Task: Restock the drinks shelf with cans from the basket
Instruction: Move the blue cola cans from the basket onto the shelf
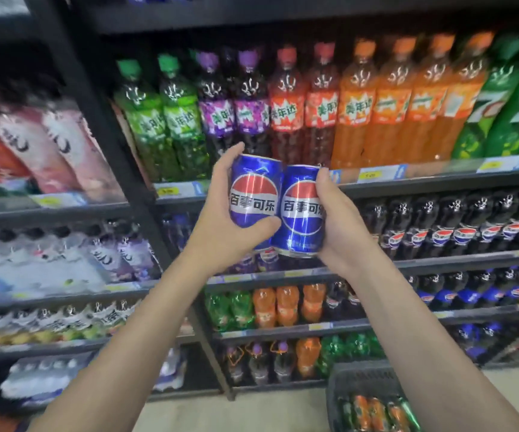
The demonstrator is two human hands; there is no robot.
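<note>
1. Head view: left hand (pixel 221 219) has its grip clamped on the left can (pixel 253 190), thumb low across the front, fingers curled over the far side.
2. Right hand (pixel 341 222) grip is clamped on the right can (pixel 302 210), thumb along its right side.
3. Both cans are upright, long axes near vertical with tops tipped slightly away, labels facing the camera. They sit side by side, touching or almost so, with the right can a little lower.
4. Key relation: the cans are held up in front of the cola shelf (pixel 314 271). A slot with similar blue cans shows just below and behind them, at the shelf's left end. Likely the target, though blur keeps me from being sure.
5. Judged from this, the coming move is forward and slightly down. The left can is nearer that slot, so the left hand probably goes first.
6. Basket (pixel 342 378) is on the floor well below the shelf, lower right, with orange and green cans left inside. Restocking is not finished.
7. Risk: the cans knock together on entry.
</note>
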